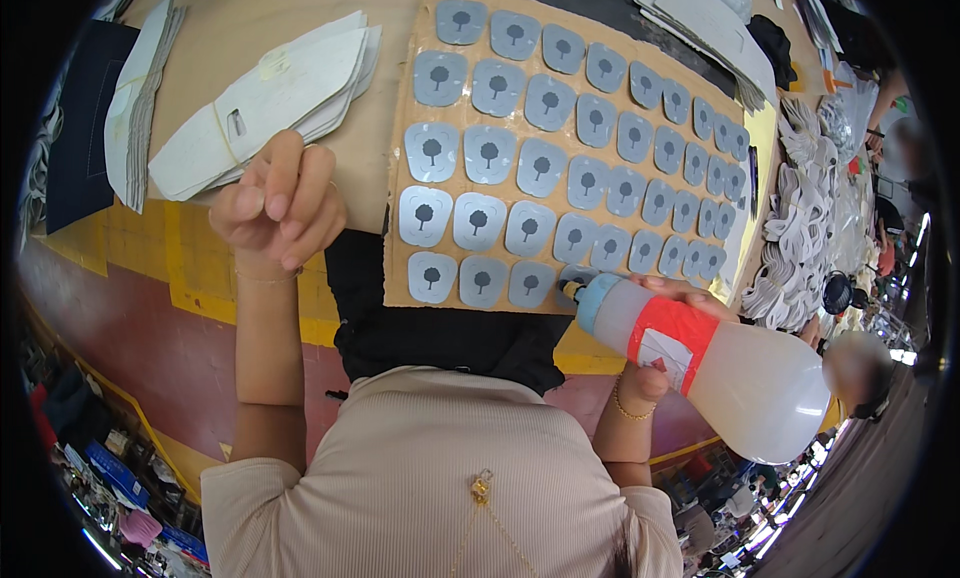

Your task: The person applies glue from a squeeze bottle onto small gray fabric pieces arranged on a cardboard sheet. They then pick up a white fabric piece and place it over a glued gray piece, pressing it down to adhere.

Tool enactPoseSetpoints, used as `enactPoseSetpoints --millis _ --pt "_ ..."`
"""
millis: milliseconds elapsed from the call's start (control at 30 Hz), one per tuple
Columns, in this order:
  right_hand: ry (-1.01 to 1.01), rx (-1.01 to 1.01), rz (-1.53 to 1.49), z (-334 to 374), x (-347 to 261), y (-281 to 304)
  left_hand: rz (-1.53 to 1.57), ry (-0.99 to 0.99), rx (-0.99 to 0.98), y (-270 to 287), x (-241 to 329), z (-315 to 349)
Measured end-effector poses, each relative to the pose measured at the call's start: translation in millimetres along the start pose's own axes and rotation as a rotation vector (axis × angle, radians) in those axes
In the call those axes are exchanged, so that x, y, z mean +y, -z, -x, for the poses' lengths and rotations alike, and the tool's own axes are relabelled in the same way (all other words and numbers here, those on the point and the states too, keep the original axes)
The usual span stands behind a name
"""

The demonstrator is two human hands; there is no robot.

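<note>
My right hand (652, 380) is wrapped round a large translucent squeeze bottle (757, 376) filled with whitish liquid. A red band circles its middle, and its light blue neck ends in a dark nozzle. The bottle is tilted, with the nozzle tip at a grey patch (577, 275) in the nearest row. Rows of such rounded grey patches, each with a dark tree mark, lie on a brown cardboard sheet (396, 294); several look wet and shiny. Left of the sheet, my left hand (278, 203) hovers with its fingers curled in and nothing visible in them.
A banded stack of white cut pieces (290, 93) lies beyond my left hand, with another stack (140, 108) farther left by dark fabric (85, 128). White bundled strips (790, 228) are heaped at the right. More pale pieces (710, 33) lie at the back right. Other people are at the right.
</note>
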State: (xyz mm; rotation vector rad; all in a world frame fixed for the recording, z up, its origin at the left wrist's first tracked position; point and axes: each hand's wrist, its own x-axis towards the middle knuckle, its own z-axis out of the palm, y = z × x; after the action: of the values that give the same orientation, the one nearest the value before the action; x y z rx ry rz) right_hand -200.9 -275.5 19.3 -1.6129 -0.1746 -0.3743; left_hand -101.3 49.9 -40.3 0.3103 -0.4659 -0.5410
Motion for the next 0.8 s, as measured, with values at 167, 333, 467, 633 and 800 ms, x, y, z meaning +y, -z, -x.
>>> enactPoseSetpoints --millis 167,333,467,633,800 --pt "-0.108 -0.041 0.05 5.5 -6.9 6.5 0.002 -0.002 -0.015 2.4 -0.7 1.2" --pt "-0.119 0.043 -0.196 7.0 -12.4 14.2 0.012 -0.002 -0.004 1.2 -2.2 -0.1" --pt "-0.039 0.118 -0.037 19.9 -7.4 20.6 0.021 0.014 0.016 0.2 -0.7 0.3" --pt "-0.026 0.141 0.009 28.8 -6.4 14.7 0.0 0.017 0.018 0.7 -0.3 -0.8" --pt "-0.056 0.064 0.002 32.5 -8.1 3.2 -0.027 0.02 0.006 2.8 -0.3 -2.8"
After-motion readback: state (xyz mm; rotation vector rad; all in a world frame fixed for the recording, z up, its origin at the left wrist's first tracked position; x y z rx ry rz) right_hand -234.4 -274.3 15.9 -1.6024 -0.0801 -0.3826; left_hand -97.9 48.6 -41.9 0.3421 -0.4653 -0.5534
